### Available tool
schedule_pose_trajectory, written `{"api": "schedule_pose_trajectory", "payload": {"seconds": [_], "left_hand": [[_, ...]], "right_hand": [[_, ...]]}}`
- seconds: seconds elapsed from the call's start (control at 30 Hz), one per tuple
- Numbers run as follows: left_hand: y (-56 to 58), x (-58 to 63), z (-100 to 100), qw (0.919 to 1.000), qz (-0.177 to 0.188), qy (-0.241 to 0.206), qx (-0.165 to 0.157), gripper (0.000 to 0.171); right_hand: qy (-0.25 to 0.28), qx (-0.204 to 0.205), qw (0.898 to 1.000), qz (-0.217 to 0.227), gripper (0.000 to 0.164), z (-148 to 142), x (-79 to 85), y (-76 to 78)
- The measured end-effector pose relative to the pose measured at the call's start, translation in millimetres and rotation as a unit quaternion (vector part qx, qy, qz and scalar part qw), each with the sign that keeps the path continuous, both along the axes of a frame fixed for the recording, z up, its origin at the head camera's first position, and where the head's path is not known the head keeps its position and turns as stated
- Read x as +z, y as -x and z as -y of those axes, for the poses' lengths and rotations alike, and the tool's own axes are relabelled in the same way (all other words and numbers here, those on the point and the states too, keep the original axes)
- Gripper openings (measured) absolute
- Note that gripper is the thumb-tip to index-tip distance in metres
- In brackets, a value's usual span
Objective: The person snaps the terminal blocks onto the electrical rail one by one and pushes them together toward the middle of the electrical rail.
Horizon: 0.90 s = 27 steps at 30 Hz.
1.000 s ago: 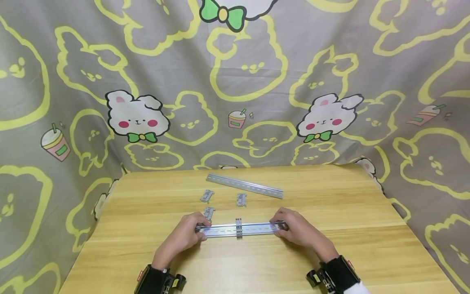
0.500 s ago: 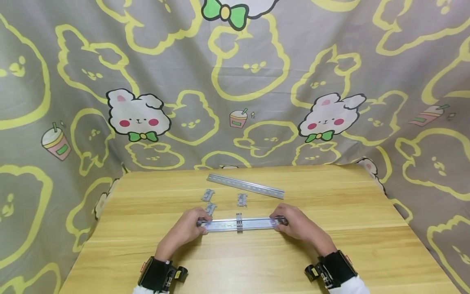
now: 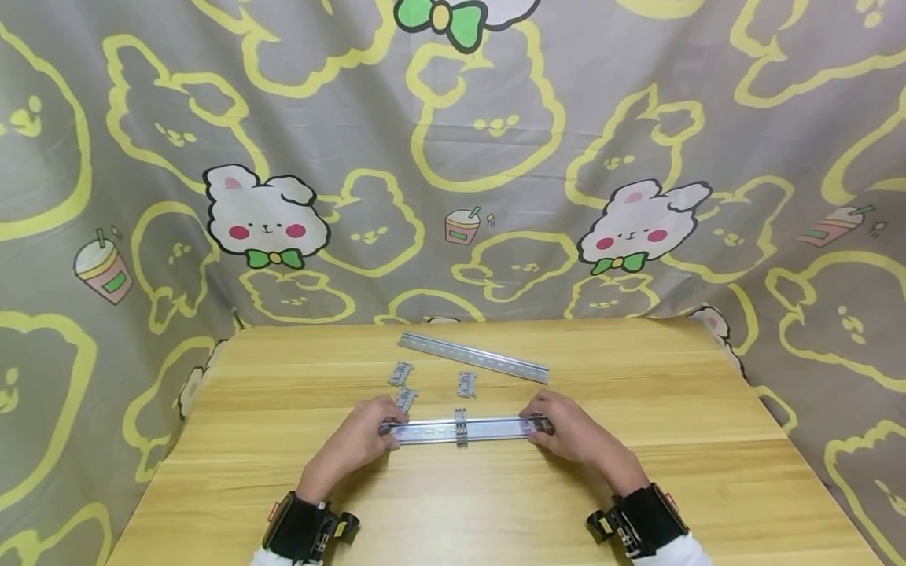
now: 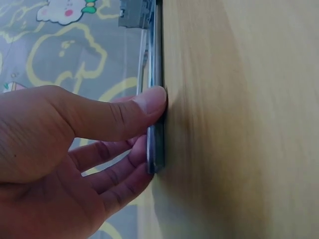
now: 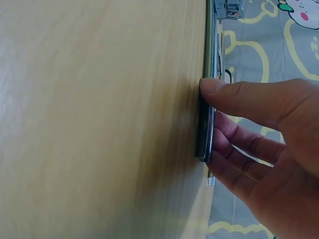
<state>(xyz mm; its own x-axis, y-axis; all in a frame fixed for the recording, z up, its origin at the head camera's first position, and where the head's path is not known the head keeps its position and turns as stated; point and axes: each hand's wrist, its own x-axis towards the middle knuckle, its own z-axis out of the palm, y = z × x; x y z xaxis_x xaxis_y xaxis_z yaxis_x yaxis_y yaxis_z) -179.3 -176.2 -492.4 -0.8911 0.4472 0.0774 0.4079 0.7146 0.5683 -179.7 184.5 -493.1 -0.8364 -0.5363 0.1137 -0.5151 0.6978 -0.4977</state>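
A slotted metal DIN rail (image 3: 491,429) lies crosswise near the middle of the table, with a few narrow grey terminal blocks (image 3: 462,427) seated side by side at its centre. My left hand (image 3: 364,431) grips the rail's left end, thumb on the near edge and fingers on the far edge. At the opposite end my right hand (image 3: 562,424) holds it the same way. Both wrist views show the rail (image 4: 156,144) low over the wood, pinched between thumb and fingers. The rail's ends are partly hidden by the hands in the head view.
Behind lies a second DIN rail (image 3: 474,358), slanting down to the right. Loose grey terminal blocks lie on the wooden table (image 3: 637,377): one (image 3: 466,384) behind the held rail's centre, and two (image 3: 401,373) near the left hand. A patterned curtain (image 3: 495,157) surrounds the table.
Both hands have moved the held rail slightly away from the body, closer to the loose terminal blocks. The block nearest the left hand has shifted slightly back. Little differs over the last half second.
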Motion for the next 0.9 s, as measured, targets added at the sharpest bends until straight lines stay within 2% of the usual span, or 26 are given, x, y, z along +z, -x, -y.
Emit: {"api": "schedule_pose_trajectory", "payload": {"seconds": [0.1,0.23,0.37,0.47,0.6,0.7,0.9], "left_hand": [[0.8,3.5,-1.4,0.9999,-0.008,0.014,-0.006,0.033],[3.1,12.2,-0.3,0.9999,-0.003,0.009,-0.009,0.029],[13.9,25.0,1.2,0.9999,-0.005,0.004,0.010,0.026],[30.1,32.4,-0.5,0.9996,-0.015,0.004,0.022,0.027],[58.2,33.3,-5.4,0.9986,-0.047,0.007,0.026,0.032],[78.7,27.0,-10.3,0.9971,-0.071,0.024,0.016,0.037],[112.3,21.0,-19.1,0.9947,-0.071,0.073,-0.011,0.047]], "right_hand": [[-0.004,0.002,1.000,-0.006,0.030,-0.4,-0.2,-0.6],[-0.011,0.006,1.000,-0.019,0.033,-1.3,-1.0,-1.0],[-0.001,0.002,1.000,-0.022,0.034,-2.9,2.9,1.8],[0.004,-0.009,0.999,-0.040,0.033,-5.5,8.0,8.1],[-0.002,-0.024,0.997,-0.070,0.039,-7.6,13.6,21.2],[-0.010,-0.030,0.998,-0.061,0.047,-7.9,14.5,30.7],[-0.030,-0.047,0.998,-0.040,0.053,-8.3,13.3,48.6]]}}
